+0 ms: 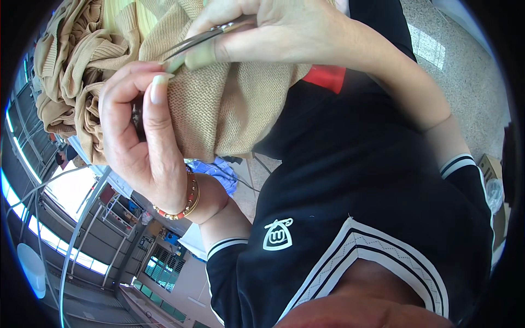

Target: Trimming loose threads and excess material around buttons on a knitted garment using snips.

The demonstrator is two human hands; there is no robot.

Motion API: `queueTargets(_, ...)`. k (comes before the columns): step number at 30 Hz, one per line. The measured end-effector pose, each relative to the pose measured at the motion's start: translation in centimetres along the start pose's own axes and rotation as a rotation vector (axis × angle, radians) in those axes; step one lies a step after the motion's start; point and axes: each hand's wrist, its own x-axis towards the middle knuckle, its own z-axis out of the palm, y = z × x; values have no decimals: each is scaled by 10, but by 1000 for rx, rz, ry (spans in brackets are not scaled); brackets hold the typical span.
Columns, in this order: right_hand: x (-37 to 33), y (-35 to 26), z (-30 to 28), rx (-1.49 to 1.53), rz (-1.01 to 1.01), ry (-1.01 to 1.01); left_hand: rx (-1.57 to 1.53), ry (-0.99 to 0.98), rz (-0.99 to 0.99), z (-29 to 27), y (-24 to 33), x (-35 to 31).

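A tan knitted garment piece [202,104] hangs in front of my dark top. At its upper left edge, my left hand [142,120] pinches the knit between thumb and fingertips; a beaded bracelet circles that wrist. My right hand [279,33] is closed round small pointed metal snips [199,41], whose tips reach close to my left fingertips. A pale greenish finger cover [201,56] sits on the right thumb. Whether the snips' tips touch the knit, I cannot tell. The right fingers are partly cut off by the upper edge of the picture.
Heaped tan knitwear [82,65] lies at the upper left, beside pale yellow cloth [112,13]. A red patch [325,78] shows beyond the garment. Blue-violet cloth [219,172] is lower down behind my left wrist. A cardboard box [489,167] stands at the far right on the speckled floor.
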Motion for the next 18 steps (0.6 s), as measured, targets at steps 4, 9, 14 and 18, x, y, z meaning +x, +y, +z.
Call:
queueTargets(4,5,38,27,578,-289,209,-249,29,-150,-1,5,1)
queueTargets(9,-3,29,2,716,-67,82,-269,19,-122,4,-3,8)
queueTargets(14,-15,23,-8,156,-162,49,-273,95,-136,7,-3,5)
queueTargets(18,-9,34,-6,159,-443,168,-270,119,-110,11,0,8)
